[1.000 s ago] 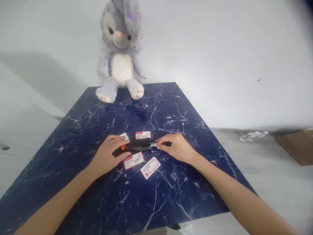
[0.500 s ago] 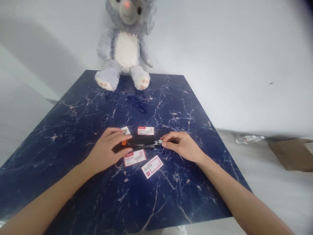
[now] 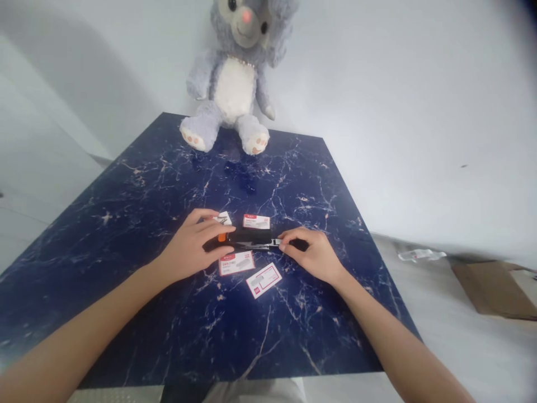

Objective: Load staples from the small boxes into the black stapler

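Observation:
A black stapler (image 3: 250, 237) with an orange part at its left end lies on the dark blue marbled table (image 3: 176, 336). My left hand (image 3: 195, 246) grips its left end between thumb and fingers. At the other end, my right hand (image 3: 312, 252) pinches a metal piece (image 3: 276, 242) that sticks out of the stapler. Small red-and-white boxes surround it: one box (image 3: 257, 221) behind, another box (image 3: 237, 263) in front, and a tilted white box (image 3: 264, 280) at front right. A white card or box (image 3: 224, 217) is partly hidden by my left fingers.
A grey plush toy (image 3: 235, 89) sits at the table's back edge against the wall. On the floor to the right lie a crumpled clear plastic item (image 3: 422, 255) and flattened brown cardboard (image 3: 486, 288).
The camera view has shifted and tilted slightly. The metal piece at my right fingertips sits a little closer to the stapler body. Both hands keep their grips.

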`<control>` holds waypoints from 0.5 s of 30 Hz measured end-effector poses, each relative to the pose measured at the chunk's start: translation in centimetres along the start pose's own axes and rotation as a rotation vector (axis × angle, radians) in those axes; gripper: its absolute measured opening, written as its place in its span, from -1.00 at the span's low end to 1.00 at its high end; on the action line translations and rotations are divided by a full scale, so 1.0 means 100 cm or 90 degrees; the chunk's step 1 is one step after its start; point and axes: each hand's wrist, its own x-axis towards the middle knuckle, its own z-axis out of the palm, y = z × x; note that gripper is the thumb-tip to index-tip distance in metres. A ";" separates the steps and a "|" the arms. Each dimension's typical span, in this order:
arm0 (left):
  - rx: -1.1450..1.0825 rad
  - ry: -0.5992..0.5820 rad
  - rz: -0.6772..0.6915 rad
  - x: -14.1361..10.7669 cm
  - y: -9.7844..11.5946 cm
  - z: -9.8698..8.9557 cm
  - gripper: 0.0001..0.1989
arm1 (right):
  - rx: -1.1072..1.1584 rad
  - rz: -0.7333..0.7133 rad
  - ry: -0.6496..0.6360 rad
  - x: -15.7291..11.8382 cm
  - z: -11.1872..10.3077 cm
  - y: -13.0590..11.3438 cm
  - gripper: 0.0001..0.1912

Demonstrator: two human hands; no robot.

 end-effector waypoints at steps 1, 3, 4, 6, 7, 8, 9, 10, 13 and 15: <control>-0.002 0.000 0.006 0.000 0.000 0.000 -0.67 | -0.002 -0.002 0.006 0.000 -0.001 0.000 -0.96; -0.006 0.000 0.017 0.001 0.000 0.000 -0.67 | 0.004 0.004 0.006 -0.001 -0.002 0.000 -0.97; -0.006 -0.001 0.022 0.002 0.001 0.000 -0.67 | 0.009 0.007 0.001 -0.001 -0.002 0.001 -0.97; -0.004 0.003 0.028 0.003 0.002 -0.001 -0.68 | 0.008 0.007 -0.012 0.000 -0.001 0.002 -0.98; -0.004 0.003 0.030 0.003 0.002 -0.001 -0.68 | 0.000 0.006 -0.018 0.000 -0.002 0.002 -0.97; -0.005 0.001 0.030 0.004 0.002 -0.001 -0.69 | -0.010 0.002 -0.022 0.001 -0.002 0.002 -0.95; -0.007 -0.005 0.030 0.004 0.002 0.000 -0.69 | -0.022 -0.004 -0.027 0.001 -0.003 0.002 -0.93; -0.009 -0.014 0.028 0.003 0.002 0.000 -0.69 | -0.036 -0.012 -0.032 0.002 -0.004 0.001 -0.92; -0.005 -0.039 0.018 0.002 -0.001 0.000 -0.66 | -0.068 -0.057 -0.037 0.002 -0.006 -0.003 -0.90; -0.002 -0.041 0.018 0.001 -0.003 -0.001 -0.66 | -0.068 -0.075 -0.023 0.001 -0.007 -0.005 -0.89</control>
